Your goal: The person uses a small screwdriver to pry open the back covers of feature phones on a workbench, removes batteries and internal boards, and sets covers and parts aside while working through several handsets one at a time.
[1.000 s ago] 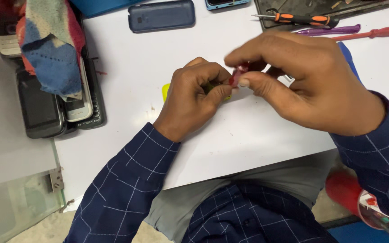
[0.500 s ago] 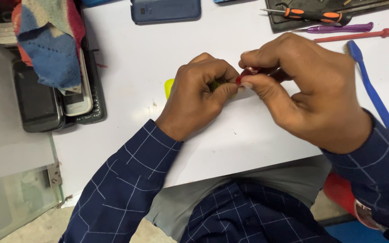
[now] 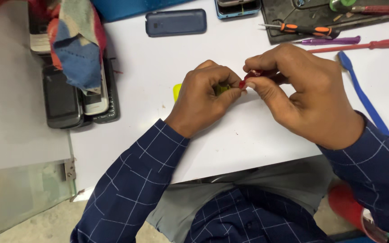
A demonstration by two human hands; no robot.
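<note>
Both hands meet over the middle of a white table (image 3: 257,135). My left hand (image 3: 205,96) is curled shut around a small yellow-green object (image 3: 177,91), of which only one end shows past the knuckles. My right hand (image 3: 300,92) pinches a small red piece (image 3: 250,76) between thumb and forefinger, right against the left fingertips. What the two parts are is hidden by the fingers. Both sleeves are dark blue with a thin white check.
A dark blue phone (image 3: 175,22) lies at the back. A stack of old phones (image 3: 75,96) under a coloured cloth (image 3: 75,42) sits at the left. An orange-handled screwdriver (image 3: 305,29), a purple tool (image 3: 332,41), a red screwdriver (image 3: 365,45) and a blue pry tool (image 3: 361,92) lie at the right.
The hands stay together on the same small parts, with only slight finger movement. The view has shifted a little, so the hands sit slightly higher and more to the right.
</note>
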